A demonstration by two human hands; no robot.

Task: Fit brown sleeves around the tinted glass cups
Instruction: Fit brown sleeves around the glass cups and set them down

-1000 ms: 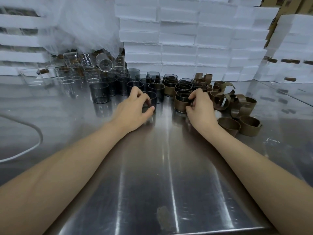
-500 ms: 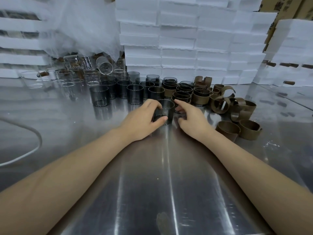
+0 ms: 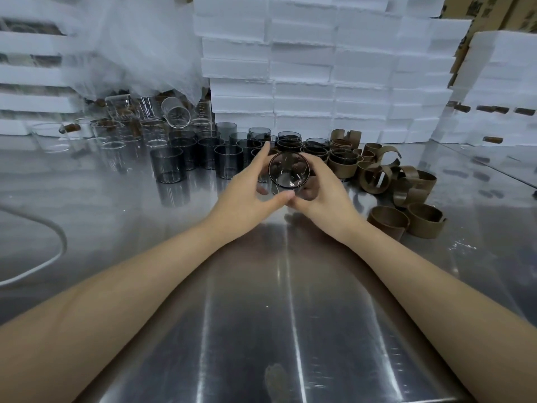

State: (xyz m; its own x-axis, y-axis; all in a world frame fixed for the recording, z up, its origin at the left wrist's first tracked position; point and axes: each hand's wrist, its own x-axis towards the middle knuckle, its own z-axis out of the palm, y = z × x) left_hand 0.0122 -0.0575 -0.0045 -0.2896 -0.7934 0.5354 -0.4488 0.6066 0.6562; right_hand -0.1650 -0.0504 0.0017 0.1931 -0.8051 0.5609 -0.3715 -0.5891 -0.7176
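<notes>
A tinted glass cup (image 3: 288, 170) is lifted off the table and tipped so its round mouth faces me. My left hand (image 3: 247, 189) holds it from the left with thumb under and fingers over. My right hand (image 3: 324, 190) cups it from the right and below. Several bare tinted cups (image 3: 170, 167) stand in a group behind my left hand. Cups with brown sleeves on them (image 3: 343, 162) stand behind my right hand. Loose brown sleeves (image 3: 389, 221) lie in a heap to the right.
Clear glass cups (image 3: 116, 135) crowd the far left under a plastic sheet (image 3: 139, 45). Stacked white foam boxes (image 3: 305, 68) wall off the back and right. A white cable (image 3: 43, 263) loops on the steel table (image 3: 261, 315) at left.
Both hands have lifted the tinted cup from the table and tipped its mouth toward me; earlier my left hand picked it from the group while my right hand came over from the sleeved cups.
</notes>
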